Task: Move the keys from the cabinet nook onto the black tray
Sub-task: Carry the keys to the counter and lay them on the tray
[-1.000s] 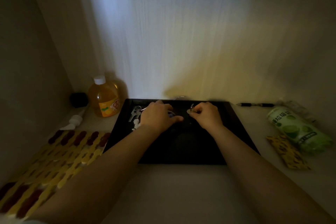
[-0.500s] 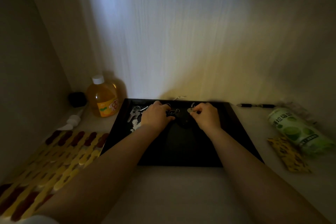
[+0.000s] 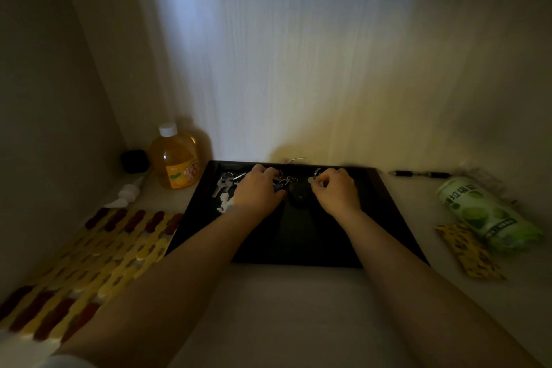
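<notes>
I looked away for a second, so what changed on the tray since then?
The left hand drew back leftward, uncovering key rings and a dark fob on the black tray. The right hand kept its pinch on a small key. The silver keys, bottle and pen stayed put.

dim nook, pale back wall (image 3: 298, 54), shadowed side wall (image 3: 44, 98)
</notes>
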